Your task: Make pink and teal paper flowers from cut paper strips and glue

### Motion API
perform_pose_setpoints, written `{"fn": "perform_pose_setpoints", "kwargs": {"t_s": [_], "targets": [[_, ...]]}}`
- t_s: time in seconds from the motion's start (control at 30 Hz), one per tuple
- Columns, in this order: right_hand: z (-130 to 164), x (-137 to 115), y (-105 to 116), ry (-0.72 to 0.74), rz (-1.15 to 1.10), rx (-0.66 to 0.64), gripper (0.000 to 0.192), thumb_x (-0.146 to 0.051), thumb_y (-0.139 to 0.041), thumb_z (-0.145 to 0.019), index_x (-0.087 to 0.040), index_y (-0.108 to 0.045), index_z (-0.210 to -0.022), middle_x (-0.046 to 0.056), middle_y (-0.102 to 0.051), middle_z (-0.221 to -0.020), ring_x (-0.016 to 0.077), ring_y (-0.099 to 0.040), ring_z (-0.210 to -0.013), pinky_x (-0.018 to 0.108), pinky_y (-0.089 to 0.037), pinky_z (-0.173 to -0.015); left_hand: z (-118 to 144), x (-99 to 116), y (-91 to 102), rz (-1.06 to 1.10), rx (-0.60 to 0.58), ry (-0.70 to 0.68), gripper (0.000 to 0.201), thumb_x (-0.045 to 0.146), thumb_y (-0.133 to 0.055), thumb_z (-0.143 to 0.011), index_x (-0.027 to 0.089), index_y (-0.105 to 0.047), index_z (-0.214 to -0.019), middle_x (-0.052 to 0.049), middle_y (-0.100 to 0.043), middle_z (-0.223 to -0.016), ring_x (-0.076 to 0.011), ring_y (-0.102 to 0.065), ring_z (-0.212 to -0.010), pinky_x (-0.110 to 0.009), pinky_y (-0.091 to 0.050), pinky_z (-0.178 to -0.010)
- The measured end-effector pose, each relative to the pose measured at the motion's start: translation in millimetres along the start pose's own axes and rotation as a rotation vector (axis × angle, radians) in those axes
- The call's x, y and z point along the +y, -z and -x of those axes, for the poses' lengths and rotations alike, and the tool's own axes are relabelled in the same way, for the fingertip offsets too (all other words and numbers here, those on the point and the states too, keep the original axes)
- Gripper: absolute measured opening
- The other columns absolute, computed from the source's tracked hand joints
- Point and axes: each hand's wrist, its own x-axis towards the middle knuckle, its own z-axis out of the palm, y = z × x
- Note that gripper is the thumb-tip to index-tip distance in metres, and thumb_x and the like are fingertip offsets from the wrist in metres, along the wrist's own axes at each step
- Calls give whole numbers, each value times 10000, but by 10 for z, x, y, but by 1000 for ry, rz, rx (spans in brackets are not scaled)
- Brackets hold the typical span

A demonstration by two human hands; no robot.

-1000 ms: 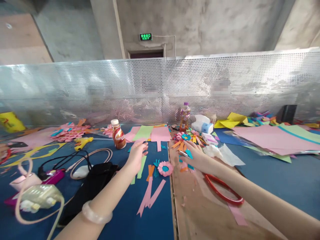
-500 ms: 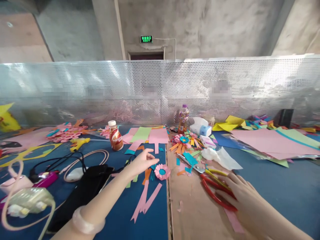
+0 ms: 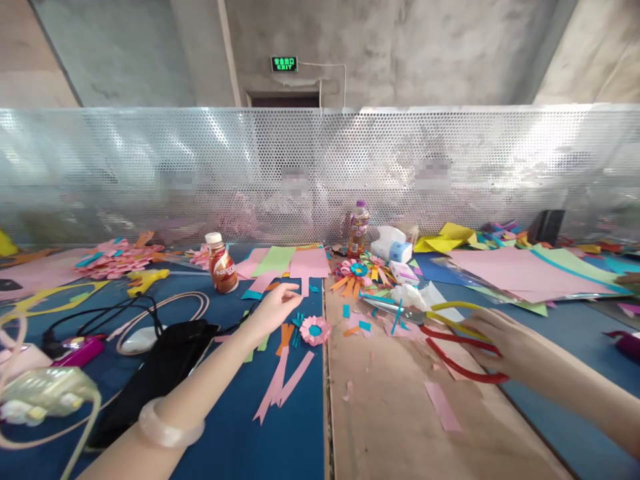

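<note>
My right hand (image 3: 493,337) grips scissors (image 3: 445,327) with red and yellow handles over the brown board. Their blades point left among paper scraps, and a thin blue paper strip (image 3: 397,317) crosses them. Above the blue mat, my left hand (image 3: 277,308) has loosely bent fingers, slightly apart, with nothing visible in them; its underside is hidden. Just right of it lies a pink paper flower (image 3: 323,331) with a blue centre. Pink paper strips (image 3: 285,380) with notched ends and an orange strip (image 3: 285,338) lie below. Pink paper sheets (image 3: 310,262) are beyond that hand.
A brown drink bottle (image 3: 223,267) stands left of centre. Behind the scraps are a purple-capped bottle (image 3: 359,233) and a tissue pack (image 3: 393,247). A black phone-like slab (image 3: 155,380), cables and a yellow glue gun (image 3: 145,280) lie left. A perforated metal panel (image 3: 320,173) rises behind.
My right hand has lifted the scissors up and to the right, uncovering a pink strip on the board. My left hand's fingers have drawn closer together. The view has shifted slightly.
</note>
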Motion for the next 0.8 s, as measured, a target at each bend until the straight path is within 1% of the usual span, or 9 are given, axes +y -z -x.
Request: {"fn": "perform_pose_setpoints", "kwargs": {"t_s": [0.1,0.2,0.27,0.37,0.43,0.5,0.6,0.73,0.8], "targets": [[85,25,153,-80,-188,-174,190,-346,-501,-762,-241,-639,-839,118,-623,-850,203,-599,-706,296,-477,-640,23,46,-8,-5,19,4,368,319,-614,-687,159,-582,-1016,-82,-662,-935,-232,-604,-959,-344,-416,-892],[144,6,198,-151,-285,-275,190,-364,-502,-765,-246,-638,-827,89,-613,-764,181,-569,-623,287,-458,-594,44,76,-7,11,32,10,355,322,-618,-688,165,-593,-1006,-84,-666,-942,-234,-601,-975,-344,-408,-905],[181,-5,174,-141,-320,-264,175,-342,-520,-738,-255,-643,-828,86,-620,-788,184,-579,-646,287,-462,-611,47,79,-4,11,39,23,360,332,-626,-678,164,-604,-996,-91,-666,-953,-242,-600,-982,-353,-408,-908],[260,-13,87,-132,-339,-165,189,-315,-529,-705,-266,-642,-848,107,-631,-888,210,-611,-722,297,-481,-646,38,71,-5,1,33,17,372,339,-621,-676,156,-608,-1000,-95,-668,-957,-247,-599,-982,-365,-411,-907],[330,-17,7,-121,-342,-142,203,-304,-525,-709,-286,-643,-874,114,-633,-914,224,-623,-743,302,-490,-645,31,66,-9,3,32,-1,355,330,-621,-675,160,-612,-986,-88,-671,-940,-241,-604,-971,-362,-415,-906],[399,-30,-77,-70,-354,-167,205,-297,-524,-729,-312,-643,-895,112,-632,-908,224,-625,-746,298,-495,-644,28,66,-14,12,28,-16,331,320,-625,-673,169,-616,-967,-79,-673,-923,-234,-608,-964,-354,-417,-909],[454,-82,-145,21,-383,-247,238,-273,-502,-777,-327,-630,-971,111,-617,-963,213,-617,-840,283,-492,-725,35,85,-16,13,29,-20,311,309,-622,-676,170,-619,-954,-79,-674,-922,-232,-613,-957,-352,-421,-909],[323,-202,-3,75,-359,-358,250,-299,-490,-817,-327,-611,-1034,97,-592,-1074,211,-583,-971,296,-469,-823,60,124,-7,-27,30,-3,302,303,-600,-699,166,-610,-969,-90,-665,-969,-230,-608,-974,-349,-421,-910],[134,-246,100,92,-321,-395,223,-353,-479,-835,-325,-619,-1006,75,-602,-1029,214,-578,-952,320,-470,-813,63,120,0,-33,15,-12,295,309,-593,-710,174,-608,-973,-87,-665,-979,-229,-606,-981,-345,-421,-910]]}}
